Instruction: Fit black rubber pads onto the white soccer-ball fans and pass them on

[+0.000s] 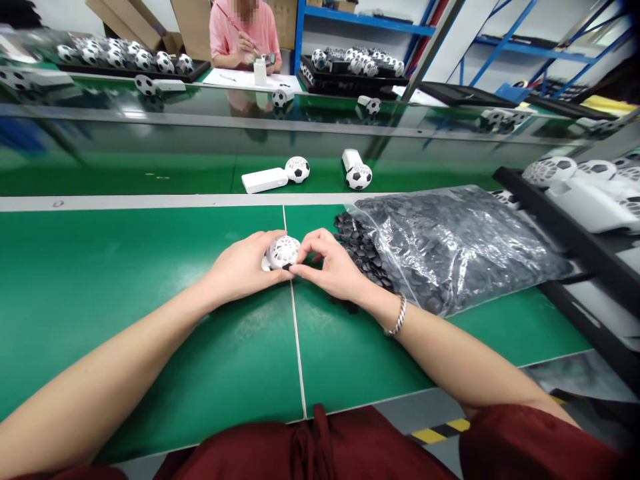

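— Green worktop [125, 280], seam down the middle. Where are the hands?

— Both meet right on the seam, near centre. Left hand [245, 267] comes in from 7 o'clock, forearm laid low and straight, palm cupped around a white ball-shaped fan head [283, 252] with open lattice panels. Its grip is closed around that part, thumb on top.

— And the other?

— Right hand [330, 270] enters from 5 o'clock, wrist bent inward, silver bracelet [397, 319] on it. Fingertips [300, 269] pinched together against the lower edge of the fan head, on a small dark piece [287, 267]; too small to tell more.

— What lies around them?

— At 3 o'clock of the hands, touching the right wrist area, a clear plastic bag [450, 247] full of dark grey pieces, some spilled at its mouth. At 12 o'clock, well apart on the far belt, two finished football-patterned fans [276, 177] with white handles. At 2 o'clock, a black tray [560, 220] holding more white units.

— Anyone else?

— One person in a pink top [243, 33] across the line at 12 o'clock, hands busy at their own station.
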Available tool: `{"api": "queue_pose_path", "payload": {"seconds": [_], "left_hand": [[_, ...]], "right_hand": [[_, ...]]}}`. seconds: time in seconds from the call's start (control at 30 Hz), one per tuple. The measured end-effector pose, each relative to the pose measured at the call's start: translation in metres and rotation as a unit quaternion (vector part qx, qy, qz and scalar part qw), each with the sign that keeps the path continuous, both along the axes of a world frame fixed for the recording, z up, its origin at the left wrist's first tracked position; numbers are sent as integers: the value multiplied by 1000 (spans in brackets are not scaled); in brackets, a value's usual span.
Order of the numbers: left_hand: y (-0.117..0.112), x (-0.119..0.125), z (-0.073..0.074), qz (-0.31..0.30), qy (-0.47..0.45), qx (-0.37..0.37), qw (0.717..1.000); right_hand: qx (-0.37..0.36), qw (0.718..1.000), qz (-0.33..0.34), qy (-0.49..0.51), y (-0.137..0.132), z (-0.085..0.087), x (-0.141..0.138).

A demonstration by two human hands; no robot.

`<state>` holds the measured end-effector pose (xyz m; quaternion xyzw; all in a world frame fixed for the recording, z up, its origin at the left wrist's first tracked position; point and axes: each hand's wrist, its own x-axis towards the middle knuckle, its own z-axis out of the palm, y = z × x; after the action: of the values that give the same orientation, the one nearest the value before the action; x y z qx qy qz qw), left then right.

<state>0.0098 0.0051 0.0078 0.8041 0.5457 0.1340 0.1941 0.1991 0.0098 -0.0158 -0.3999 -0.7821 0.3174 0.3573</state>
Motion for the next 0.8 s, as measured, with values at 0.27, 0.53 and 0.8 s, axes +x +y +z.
{"api": "queue_pose_path", "payload": {"seconds": [0.27,0.53,0.8], "left_hand": [[-2,2,-2,13,-47,16,999],[-4,5,-3,25,-15,28,999],[-6,6,1,9,23,17,1000]], "right_hand": [[-125,987,27,99,2,-5,-4],[-109,990,35,88,4,-9,-3],[-83,993,-23,80,28,-1,13]]}}
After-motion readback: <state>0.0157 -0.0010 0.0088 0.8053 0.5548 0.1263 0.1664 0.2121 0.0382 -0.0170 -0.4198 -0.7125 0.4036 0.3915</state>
